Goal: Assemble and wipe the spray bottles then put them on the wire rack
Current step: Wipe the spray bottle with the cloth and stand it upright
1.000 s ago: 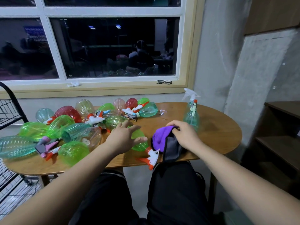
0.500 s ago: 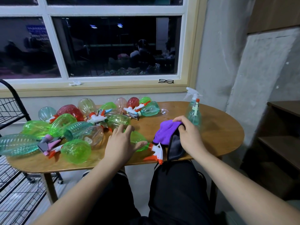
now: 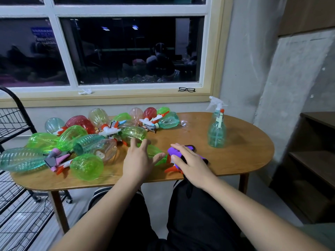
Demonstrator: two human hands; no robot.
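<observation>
At the near edge of the table (image 3: 244,151), the left hand (image 3: 137,160) lies spread wide over a green spray bottle (image 3: 154,153), fingers straight and fanned, thumb out along the bottle's side. It covers the bottle rather than clasps it. Just beside it, the right hand (image 3: 192,163) rests on a purple cloth (image 3: 174,150), fingers laid nearly straight across the fabric, with dark folds of the cloth spilling over the table's near edge.

Risk, as judged: the bottle is round, lies on its side and sits close to that edge, so a loose sideways push could roll it off the table. The overhanging cloth could slide off if the right hand lifts. A reach further in could nudge the pile.

The bottle's long axis runs diagonally, base toward the table's far left, neck toward its near right. Its orange-and-white trigger head (image 3: 171,169) points at the near edge, partly under the cloth.

Further in, a pile of bottles and loose sprayers (image 3: 85,140) covers the table's left half. One teal bottle (image 3: 216,134) stands upright toward the far right. The wire rack (image 3: 14,124) stands off the table's left end.
</observation>
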